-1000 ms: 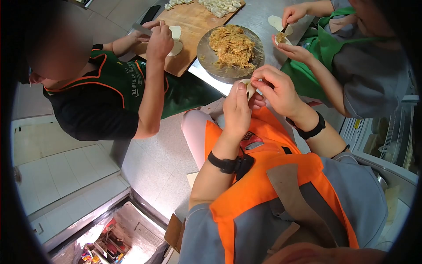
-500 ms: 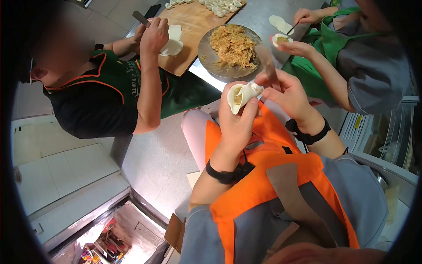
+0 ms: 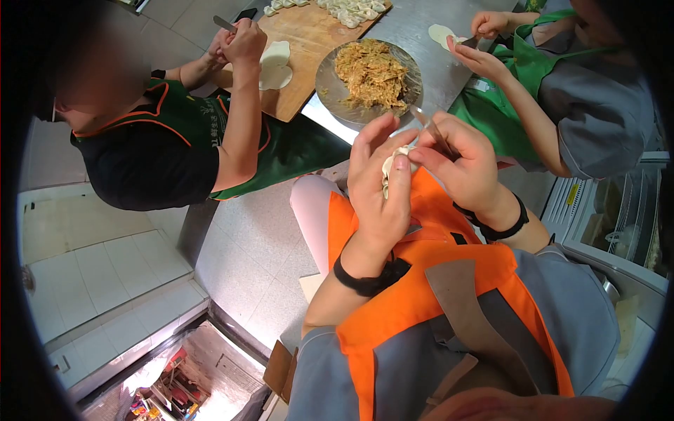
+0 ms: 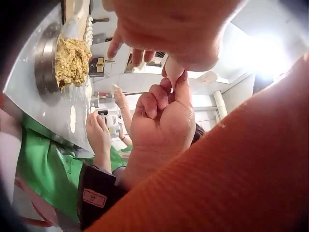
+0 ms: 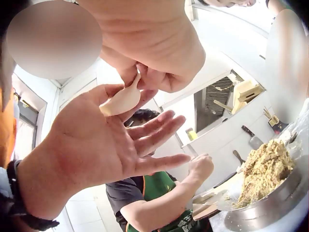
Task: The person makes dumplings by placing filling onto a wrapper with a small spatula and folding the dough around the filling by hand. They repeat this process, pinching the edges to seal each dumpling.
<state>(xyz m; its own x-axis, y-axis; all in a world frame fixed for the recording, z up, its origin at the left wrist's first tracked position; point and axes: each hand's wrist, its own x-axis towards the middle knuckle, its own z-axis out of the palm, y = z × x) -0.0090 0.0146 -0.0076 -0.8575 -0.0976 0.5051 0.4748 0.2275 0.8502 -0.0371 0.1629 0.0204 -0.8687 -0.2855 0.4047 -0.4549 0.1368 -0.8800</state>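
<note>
My left hand (image 3: 375, 193) holds a pale folded dumpling (image 5: 121, 101) between its thumb and index side, with the other fingers spread out straight in the right wrist view. At the dumpling's upper edge, the thumb and forefinger of my right hand (image 3: 467, 158) pinch the dough. That same hand keeps a thin metal spatula (image 3: 433, 130) in its curled fingers, the blade sticking up past them. From the left wrist view, a bit of the dumpling (image 4: 175, 73) shows between both hands; its filling is hidden.
Beyond my hands a round metal bowl (image 3: 328, 97) bears a mound of filling (image 3: 370, 74). A wooden board (image 3: 298, 95) carries wrappers (image 3: 275, 69) and several finished dumplings (image 3: 351, 10). One person (image 3: 235, 151) works at left, another (image 3: 597, 105) at right by a wrapper (image 3: 441, 35).
Half a second ago the dumpling lay partly open with filling showing; now it is folded over and turned. My left fingers have straightened, and the right hand has kept the spatula.
</note>
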